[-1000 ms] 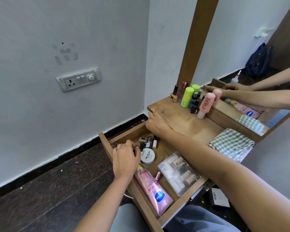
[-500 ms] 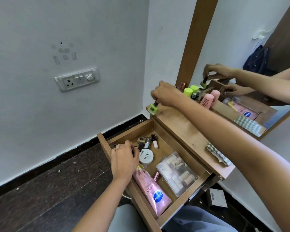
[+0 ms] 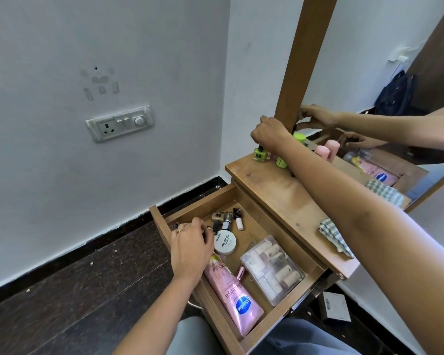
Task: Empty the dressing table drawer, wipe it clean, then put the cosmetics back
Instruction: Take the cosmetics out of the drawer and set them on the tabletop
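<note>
Currently pulled out beneath the table (image 3: 280, 198): drawer (image 3: 161, 222), not yet emptied.

Contents of drawer, far end to near end:
- cluster of small bottles (image 3: 226, 218), lying flat
- white round jar (image 3: 225, 242) lettered NAIL POLISH, just nearer than the bottles
- pink tube (image 3: 232, 297), lying along the left wall, blue label toward the drawer front
- clear plastic box (image 3: 272, 269) of small tubes, just right of the pink tube

Left hand (image 3: 190, 248): inside the drawer at its left wall, beside the jar, ring on one finger, fingers bent down over something dark. Cannot tell whether anything is gripped.

Right hand (image 3: 269, 135): reached across to the far left corner of the table, fingertips pinched on the black cap of the green nail polish bottle (image 3: 259, 155). Bottle upright, base on the table top.

Also on the table:
- green-capped tube (image 3: 299, 137) and pink bottles (image 3: 323, 151), by the mirror (image 3: 369, 60)
- checked cloth (image 3: 335, 238), near the right edge

On the wall, left: switch plate (image 3: 119, 123).
</note>
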The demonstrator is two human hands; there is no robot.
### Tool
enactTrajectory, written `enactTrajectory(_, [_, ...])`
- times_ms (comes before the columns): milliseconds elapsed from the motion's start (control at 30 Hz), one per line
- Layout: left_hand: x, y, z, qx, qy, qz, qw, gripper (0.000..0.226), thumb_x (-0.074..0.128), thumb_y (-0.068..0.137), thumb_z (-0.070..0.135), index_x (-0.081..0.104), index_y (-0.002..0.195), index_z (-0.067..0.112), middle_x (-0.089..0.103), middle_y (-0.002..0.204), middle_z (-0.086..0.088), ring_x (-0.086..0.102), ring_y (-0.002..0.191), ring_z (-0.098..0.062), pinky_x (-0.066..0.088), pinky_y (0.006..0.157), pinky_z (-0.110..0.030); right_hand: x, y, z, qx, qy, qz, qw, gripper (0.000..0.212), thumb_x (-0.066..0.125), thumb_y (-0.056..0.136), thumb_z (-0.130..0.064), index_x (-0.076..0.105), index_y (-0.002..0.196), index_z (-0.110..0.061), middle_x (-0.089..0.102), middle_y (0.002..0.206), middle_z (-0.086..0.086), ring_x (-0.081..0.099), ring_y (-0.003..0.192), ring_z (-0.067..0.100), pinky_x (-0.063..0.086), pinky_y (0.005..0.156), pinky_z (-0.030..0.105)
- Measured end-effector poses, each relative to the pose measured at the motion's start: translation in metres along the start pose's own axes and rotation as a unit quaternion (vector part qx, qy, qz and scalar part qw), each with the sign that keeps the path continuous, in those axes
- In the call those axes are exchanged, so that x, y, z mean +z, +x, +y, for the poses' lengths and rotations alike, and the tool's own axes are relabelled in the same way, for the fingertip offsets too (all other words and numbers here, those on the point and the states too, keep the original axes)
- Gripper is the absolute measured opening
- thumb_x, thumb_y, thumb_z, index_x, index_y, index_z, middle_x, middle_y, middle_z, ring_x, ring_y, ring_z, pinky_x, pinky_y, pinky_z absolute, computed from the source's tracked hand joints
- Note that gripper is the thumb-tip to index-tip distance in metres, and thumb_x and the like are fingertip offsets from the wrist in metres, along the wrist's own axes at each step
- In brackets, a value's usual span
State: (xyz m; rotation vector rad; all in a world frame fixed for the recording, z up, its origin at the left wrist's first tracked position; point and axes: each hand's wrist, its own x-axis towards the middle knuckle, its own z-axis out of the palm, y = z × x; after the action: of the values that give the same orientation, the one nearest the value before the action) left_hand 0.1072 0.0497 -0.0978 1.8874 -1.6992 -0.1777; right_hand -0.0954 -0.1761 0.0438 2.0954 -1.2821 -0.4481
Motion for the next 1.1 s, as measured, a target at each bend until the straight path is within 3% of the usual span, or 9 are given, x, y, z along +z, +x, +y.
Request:
enactTrajectory(267, [0.001,0.000,0.000,-0.002,-0.003,0.002,1.000,0.015,0.058,0.091,0.030,0.067,0.095,0.019,0.069,0.084,0.006,0.060,0.081,-0.008,0.031,0.079,-0.021,-0.002,0.000,0.003,0.022,0.023,-0.018,0.999,0.025,0.050,0.086,0.010,0.062,0.102,-0.005,0.065,0.103,0.012,0.049,0.108,0.029,0.043,0.079,0.034])
enactTrajectory(533, [-0.001,0.000,0.001,-0.008,-0.015,-0.003,1.000,0.013,0.057,0.092,0.027,0.065,0.095,0.018,0.068,0.084,0.006,0.059,0.082,-0.009,0.038,0.083,-0.026,-0.008,-0.007,0.000,0.034,0.069,0.007,0.997,0.029,0.052,0.090,0.000,0.062,0.116,-0.007,0.060,0.114,0.013,0.048,0.112,0.029,0.045,0.081,0.035])
enactTrajectory(667, [-0.002,0.000,0.000,-0.010,-0.030,0.003,1.000,0.009,0.058,0.091,0.020,0.064,0.097,0.016,0.067,0.087,0.003,0.060,0.086,-0.012,0.042,0.086,-0.029,-0.034,-0.036,-0.039,0.051,0.286,0.116,0.950,0.027,0.048,0.092,-0.004,0.062,0.115,-0.010,0.059,0.114,0.009,0.052,0.111,0.026,0.043,0.081,0.032])
enactTrajectory(767, [-0.003,0.000,0.000,-0.001,-0.028,0.013,1.000,0.014,0.059,0.087,0.011,0.063,0.100,0.014,0.067,0.091,0.000,0.061,0.092,-0.018,0.043,0.088,-0.034,-0.035,-0.066,-0.100,-0.097,0.333,0.033,0.937,0.028,0.047,0.091,-0.005,0.064,0.112,-0.014,0.062,0.113,0.002,0.057,0.108,0.020,0.042,0.086,0.023])
enactTrajectory(833, [-0.003,-0.001,-0.001,0.004,-0.021,0.016,1.000,0.018,0.057,0.086,0.008,0.063,0.102,0.012,0.068,0.093,-0.002,0.061,0.095,-0.021,0.043,0.088,-0.036,-0.020,-0.079,-0.140,-0.158,0.326,-0.045,0.931,0.034,0.051,0.085,-0.002,0.064,0.113,-0.016,0.063,0.111,0.004,0.058,0.107,0.022,0.049,0.085,0.031])
enactTrajectory(967, [-0.004,-0.002,0.000,0.001,-0.023,0.013,1.000,0.019,0.055,0.088,0.010,0.062,0.105,0.012,0.067,0.097,-0.002,0.060,0.099,-0.020,0.041,0.092,-0.036,0.008,-0.090,-0.187,-0.150,0.335,-0.071,0.928,0.044,0.052,0.084,0.004,0.058,0.124,-0.012,0.057,0.115,0.010,0.051,0.107,0.026,0.049,0.085,0.035])
enactTrajectory(1100, [-0.004,-0.002,0.000,0.002,-0.021,0.007,1.000,0.018,0.056,0.089,0.011,0.062,0.106,0.013,0.067,0.096,-0.002,0.060,0.099,-0.019,0.040,0.092,-0.034,0.016,-0.088,-0.201,-0.141,0.352,-0.048,0.924,0.041,0.060,0.085,-0.005,0.057,0.126,-0.011,0.056,0.112,0.013,0.054,0.105,0.029,0.051,0.081,0.042])
